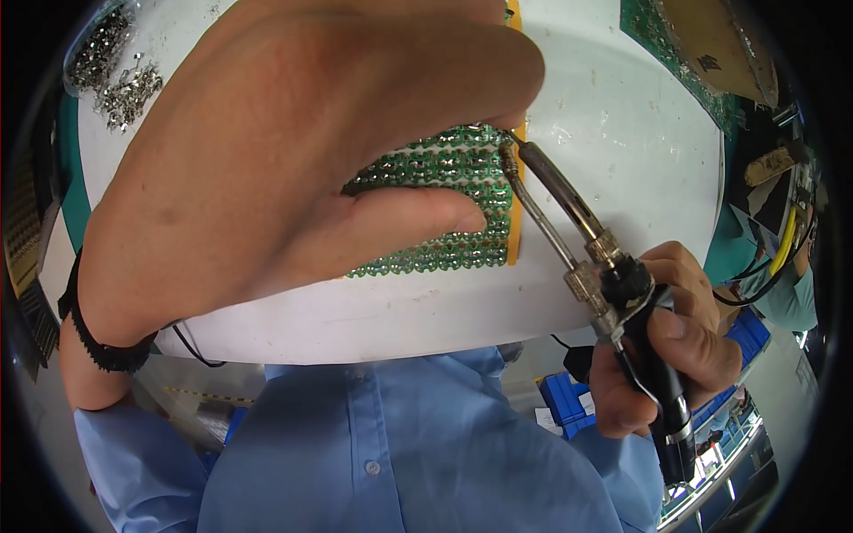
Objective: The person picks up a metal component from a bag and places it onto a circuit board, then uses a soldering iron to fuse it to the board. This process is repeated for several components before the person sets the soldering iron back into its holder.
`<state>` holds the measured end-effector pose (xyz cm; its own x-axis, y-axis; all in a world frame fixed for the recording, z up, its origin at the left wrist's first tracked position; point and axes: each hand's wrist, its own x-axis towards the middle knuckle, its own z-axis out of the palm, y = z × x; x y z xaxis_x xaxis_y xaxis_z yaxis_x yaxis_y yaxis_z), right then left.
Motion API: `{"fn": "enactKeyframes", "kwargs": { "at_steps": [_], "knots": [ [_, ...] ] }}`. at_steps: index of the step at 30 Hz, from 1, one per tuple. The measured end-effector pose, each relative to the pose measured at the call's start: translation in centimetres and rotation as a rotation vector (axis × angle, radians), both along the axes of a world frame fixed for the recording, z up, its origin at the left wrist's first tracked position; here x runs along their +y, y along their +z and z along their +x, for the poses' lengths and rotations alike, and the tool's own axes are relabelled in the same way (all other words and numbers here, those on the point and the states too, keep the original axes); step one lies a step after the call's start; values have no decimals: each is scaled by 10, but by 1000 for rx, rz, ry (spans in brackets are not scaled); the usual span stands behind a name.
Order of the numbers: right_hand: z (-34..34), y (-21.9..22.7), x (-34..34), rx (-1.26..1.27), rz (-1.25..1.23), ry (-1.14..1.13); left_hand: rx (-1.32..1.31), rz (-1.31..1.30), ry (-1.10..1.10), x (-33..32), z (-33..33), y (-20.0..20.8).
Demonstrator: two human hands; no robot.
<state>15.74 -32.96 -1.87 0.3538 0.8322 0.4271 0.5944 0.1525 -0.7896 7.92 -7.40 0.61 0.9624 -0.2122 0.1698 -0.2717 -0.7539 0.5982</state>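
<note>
A panel of small green circuit boards (435, 258) with rows of shiny solder joints lies on the white work surface, an orange-yellow strip along its right edge. My left hand (293, 160) is spread over it and hides much of it. Its thumb stretches across the rows, apart from the bent index finger; the other fingertips are hidden. My right hand (684, 338) is wrapped round the black handle of a soldering iron (635, 302) with a thin metal feed tube beside its shaft. The iron's tip meets the panel's right edge, close under my left index finger.
Small metal parts (129, 93) lie in a heap at the far left, beside a clear bag (102, 49) of more. A larger green board (653, 35) with a brown piece over it is at the far right. Blue bins (564, 400) stand below the white work surface (613, 160).
</note>
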Motion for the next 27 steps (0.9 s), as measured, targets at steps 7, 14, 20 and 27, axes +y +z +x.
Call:
{"fn": "enactKeyframes", "kwargs": {
  "at_steps": [7,14,20,27],
  "knots": [
    [2,2,-2,0,-28,20,-27,10,-34,0,2,-1],
    [-4,0,0,10,-5,-21,-50,22,-65,4,-1,-4],
    [-5,0,-4,14,-3,-51,-67,37,-80,8,-3,-7],
    [-5,-1,-2,-29,4,-46,-137,38,-120,13,-3,-8]
  ]
}}
